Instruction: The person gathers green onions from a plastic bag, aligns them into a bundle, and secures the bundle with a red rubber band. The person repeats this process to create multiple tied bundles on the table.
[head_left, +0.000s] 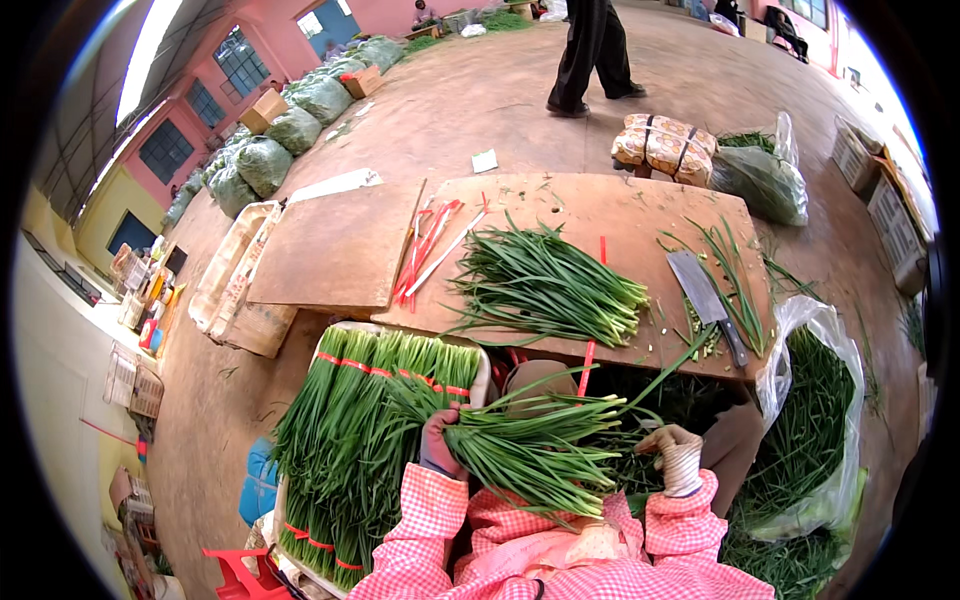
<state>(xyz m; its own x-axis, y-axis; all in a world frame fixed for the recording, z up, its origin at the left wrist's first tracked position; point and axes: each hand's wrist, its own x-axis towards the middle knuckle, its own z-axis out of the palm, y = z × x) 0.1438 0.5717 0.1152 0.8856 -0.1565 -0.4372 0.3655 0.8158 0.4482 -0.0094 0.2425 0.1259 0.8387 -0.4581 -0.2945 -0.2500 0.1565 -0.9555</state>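
My left hand, in a dark glove, is closed around a loose bunch of garlic chives with its pale stem ends pointing right. My right hand, gloved and wrapped at the wrist, is held apart to the right of those stems with its fingers curled; whether it grips a strand is unclear. Another pile of chives lies on the wooden board across a red tie strip. A cleaver rests at the board's right, beside trimmed bits. Chives bound with red bands fill a crate at the left.
Red and white strips lie on the board's left. An open plastic bag of chives stands at the right. A patterned bundle sits beyond the board. A person in dark trousers is on the floor ahead. Full sacks line the far left.
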